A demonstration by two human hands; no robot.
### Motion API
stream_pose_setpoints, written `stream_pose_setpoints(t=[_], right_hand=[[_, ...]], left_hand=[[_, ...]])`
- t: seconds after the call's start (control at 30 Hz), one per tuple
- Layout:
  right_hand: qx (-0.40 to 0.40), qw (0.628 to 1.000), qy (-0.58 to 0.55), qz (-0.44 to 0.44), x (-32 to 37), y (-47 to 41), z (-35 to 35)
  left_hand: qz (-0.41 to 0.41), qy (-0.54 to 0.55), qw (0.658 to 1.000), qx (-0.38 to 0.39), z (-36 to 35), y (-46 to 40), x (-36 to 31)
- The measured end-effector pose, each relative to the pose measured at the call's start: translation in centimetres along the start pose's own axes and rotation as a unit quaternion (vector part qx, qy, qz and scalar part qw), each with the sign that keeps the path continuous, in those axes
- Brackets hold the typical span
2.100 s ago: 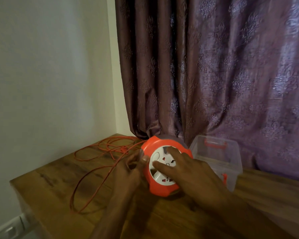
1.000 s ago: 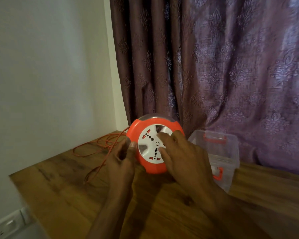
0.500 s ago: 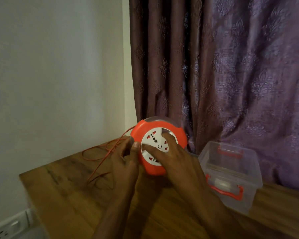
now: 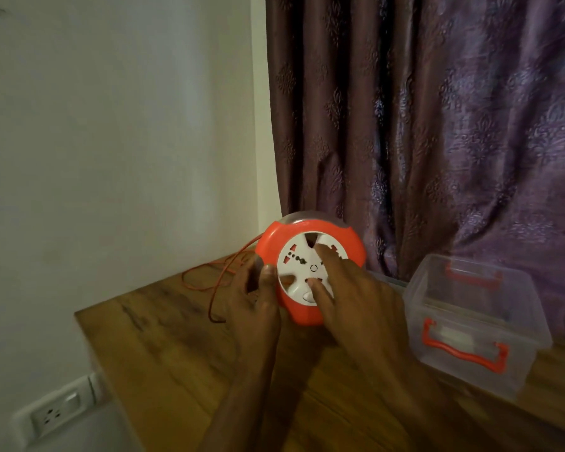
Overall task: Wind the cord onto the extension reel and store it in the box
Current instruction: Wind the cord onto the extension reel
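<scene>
A: What is taking up most of the view?

B: A purple patterned curtain [image 4: 437, 125] is hanging along the back, and a pale wall [image 4: 111, 125] is standing beside it on the left. Below them a wooden table [image 4: 177, 353] is running across the lower part of the frame.

A: Any writing or brand showing anywhere?

B: None that I am managing to read. The reel's white face is carrying only socket holes and a small ring mark.

A: And the containers?

B: A clear box [image 4: 473, 324] with orange handles is sitting lidless on the table, just right of the reel. Something pale is showing low through its front wall, but it is too blurred to name.

A: Where is the reel sitting?

B: The orange reel [image 4: 310, 265] is standing on edge on the table near the curtain, its white face turning towards the camera, between the two hands.

A: What are the hands doing?

B: The right hand [image 4: 353, 298] is pressing on the white face with its fingers spread and fairly straight, not wrapping round anything. The left hand [image 4: 255, 305] is curling against the reel's left rim, thumb lying on the orange edge, gripping the reel.

A: And the cord?

B: The orange cord [image 4: 216, 278] is lying in loose loops on the table left of the reel, one strand rising to the reel's left side behind the left hand.

A: Anything smaller?

B: A white wall socket [image 4: 56, 415] is showing at the lower left, below the table edge.
</scene>
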State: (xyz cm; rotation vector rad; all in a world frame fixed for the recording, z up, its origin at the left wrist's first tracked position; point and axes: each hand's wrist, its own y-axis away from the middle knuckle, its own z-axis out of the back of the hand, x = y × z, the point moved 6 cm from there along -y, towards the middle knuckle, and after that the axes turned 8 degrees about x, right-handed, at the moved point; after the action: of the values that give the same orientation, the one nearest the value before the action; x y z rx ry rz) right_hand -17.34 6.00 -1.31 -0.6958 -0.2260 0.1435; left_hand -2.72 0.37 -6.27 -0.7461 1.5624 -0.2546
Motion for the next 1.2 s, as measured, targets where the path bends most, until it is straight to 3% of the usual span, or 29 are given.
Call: stream_pose_setpoints(t=[0.2, 0.43, 0.57, 0.73, 0.87, 0.97, 1.07, 1.2], right_hand=[[0.118, 0.979, 0.075, 0.146, 2.4, 0.1, -2.2], [0.166, 0.974, 0.09, 0.128, 1.4, -0.2, -3.3], [0.137, 0.976, 0.104, 0.133, 1.1, 0.0, -3.2], [0.075, 0.992, 0.087, 0.049, 0.4, 0.3, -2.5], [0.025, 0.999, -0.003, -0.046, -0.6, 0.6, -1.8], [0.033, 0.994, -0.045, -0.089, -1.2, 0.7, -2.1], [0.047, 0.997, -0.045, -0.049, -0.7, 0.5, -1.8], [0.105, 0.99, 0.041, 0.08, 0.7, 0.1, -1.9]], left_hand=[[-0.023, -0.031, 0.999, 0.001, 0.8, -0.3, -0.1], [-0.023, -0.004, 1.0, 0.006, 1.1, -0.7, 0.1], [-0.027, 0.001, 1.0, 0.013, 1.0, -0.7, 0.2], [-0.04, -0.04, 0.998, 0.041, 0.6, -0.2, -0.2], [-0.055, -0.066, 0.995, 0.053, 0.0, 0.2, -1.1], [-0.055, -0.081, 0.994, 0.051, 0.0, 0.3, -1.2], [-0.048, -0.067, 0.996, 0.037, 0.3, 0.2, -0.7], [-0.017, -0.031, 0.999, 0.017, 0.6, -0.3, 0.3]])
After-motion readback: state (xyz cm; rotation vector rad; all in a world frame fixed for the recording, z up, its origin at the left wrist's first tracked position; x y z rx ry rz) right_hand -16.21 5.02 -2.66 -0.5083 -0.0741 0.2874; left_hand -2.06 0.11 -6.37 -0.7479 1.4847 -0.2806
